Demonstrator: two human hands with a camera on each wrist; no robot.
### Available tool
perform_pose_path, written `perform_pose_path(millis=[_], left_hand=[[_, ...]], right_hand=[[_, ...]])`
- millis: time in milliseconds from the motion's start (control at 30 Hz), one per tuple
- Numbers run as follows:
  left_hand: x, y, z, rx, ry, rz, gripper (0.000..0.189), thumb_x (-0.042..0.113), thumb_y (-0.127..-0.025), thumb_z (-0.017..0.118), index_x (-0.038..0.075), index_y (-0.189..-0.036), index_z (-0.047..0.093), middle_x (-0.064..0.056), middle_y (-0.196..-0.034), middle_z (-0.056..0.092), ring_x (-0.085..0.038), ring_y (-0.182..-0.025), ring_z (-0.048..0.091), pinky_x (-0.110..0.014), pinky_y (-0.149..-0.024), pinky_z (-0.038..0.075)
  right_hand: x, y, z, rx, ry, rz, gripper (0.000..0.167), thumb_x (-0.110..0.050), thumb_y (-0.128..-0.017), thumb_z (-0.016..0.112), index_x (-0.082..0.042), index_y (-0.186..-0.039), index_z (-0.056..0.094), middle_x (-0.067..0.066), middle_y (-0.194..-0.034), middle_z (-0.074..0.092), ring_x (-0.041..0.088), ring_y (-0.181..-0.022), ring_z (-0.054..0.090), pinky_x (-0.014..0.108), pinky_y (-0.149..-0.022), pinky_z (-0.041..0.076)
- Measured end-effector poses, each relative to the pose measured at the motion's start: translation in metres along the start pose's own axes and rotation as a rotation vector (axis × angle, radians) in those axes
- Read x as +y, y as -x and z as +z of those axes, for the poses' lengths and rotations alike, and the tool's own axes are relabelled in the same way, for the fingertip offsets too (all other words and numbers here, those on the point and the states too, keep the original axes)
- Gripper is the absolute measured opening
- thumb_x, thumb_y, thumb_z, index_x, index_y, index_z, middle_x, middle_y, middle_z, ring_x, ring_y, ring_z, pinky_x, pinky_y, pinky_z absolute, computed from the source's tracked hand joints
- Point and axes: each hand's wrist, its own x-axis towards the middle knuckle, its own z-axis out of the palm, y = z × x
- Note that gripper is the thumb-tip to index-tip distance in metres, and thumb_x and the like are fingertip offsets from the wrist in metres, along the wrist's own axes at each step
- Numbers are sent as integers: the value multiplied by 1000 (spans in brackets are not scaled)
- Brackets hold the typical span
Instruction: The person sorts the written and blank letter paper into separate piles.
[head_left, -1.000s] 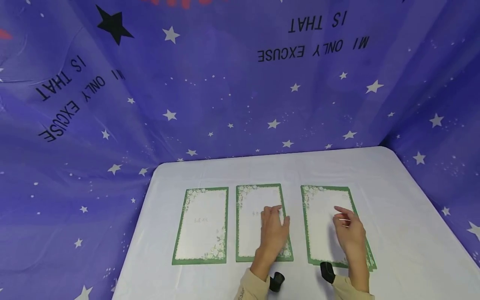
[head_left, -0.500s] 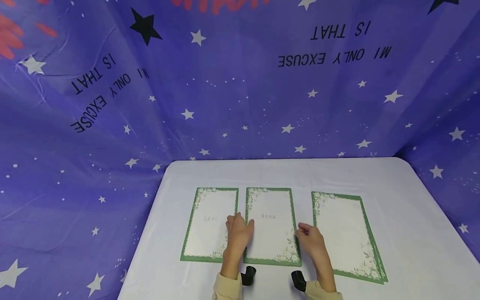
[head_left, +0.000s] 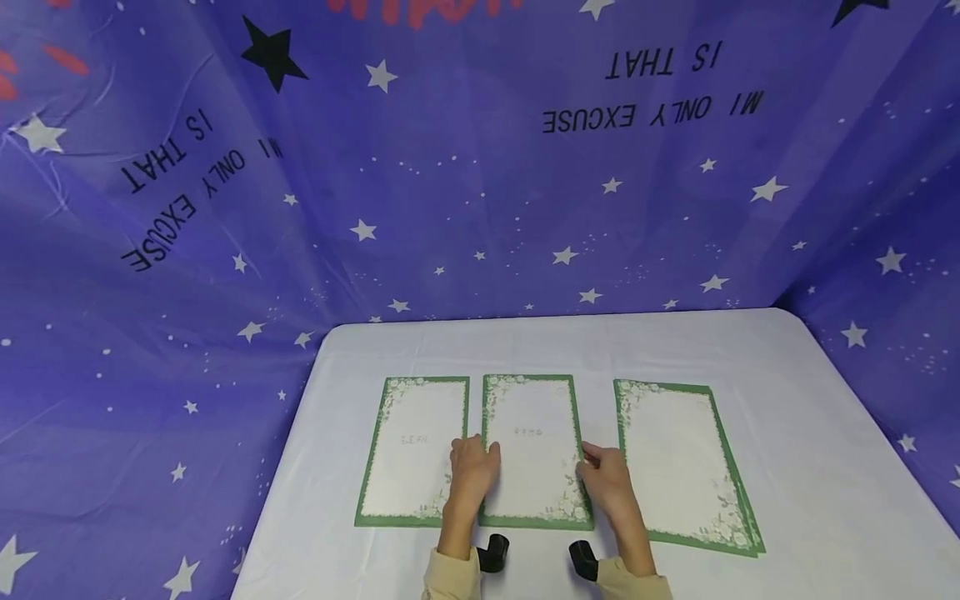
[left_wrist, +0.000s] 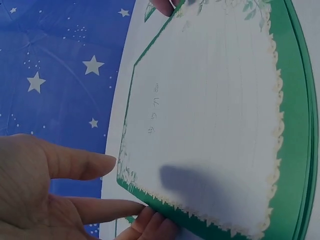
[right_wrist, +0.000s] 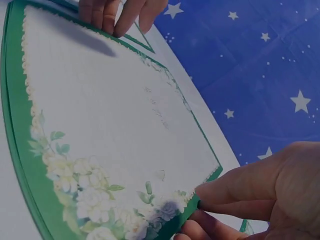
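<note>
In the head view, a middle stack of green-bordered floral paper lies flat, with faint handwriting on its top sheet. My left hand is at its left edge, between it and the left sheet. In the left wrist view the left fingertips touch the green edge, while the thumb stands apart from it. My right hand pinches the right edge of the middle stack. In the right wrist view, the right thumb lies over the border and the other fingers are partly hidden beneath it.
To the left lies a similar green-bordered sheet with handwriting. On the right, another stack shows no clear writing and its sheets are slightly fanned. All rest on a white table against a blue starry curtain.
Both hands have moved left: the left from over the middle stack to its left edge, the right from over the right stack to the middle stack's right edge. The head view shifted.
</note>
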Motion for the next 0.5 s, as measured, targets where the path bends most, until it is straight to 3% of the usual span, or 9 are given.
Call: perform_pose_path(millis=[200, 367, 500], left_hand=[[0, 0, -1, -24, -6, -7, 47, 12, -99, 62, -25, -128, 58, -40, -116, 50, -48, -105, 50, -64, -95, 45], [2, 0, -5, -25, 21, 16, 47, 12, -99, 63, -25, -129, 57, -37, -118, 51, -45, -107, 49, -62, -96, 44], [2, -2, -9, -55, 122, 38, 45, 4, -98, 62, -21, -135, 56, -19, -100, 56, -30, -86, 53, -46, -78, 50]], right_hand=[[-4, 2, 0, 13, 59, -45, 46, 5, -87, 57, 24, -128, 59, 35, -112, 67, 36, -96, 62, 45, -79, 53], [-7, 3, -2, 64, 44, -34, 41, 7, -87, 58, 20, -125, 65, 23, -98, 68, 29, -86, 59, 36, -71, 48], [-7, 3, -5, 106, -5, -31, 30, 4, -91, 60, 15, -118, 68, 20, -97, 71, 23, -83, 62, 34, -72, 49]])
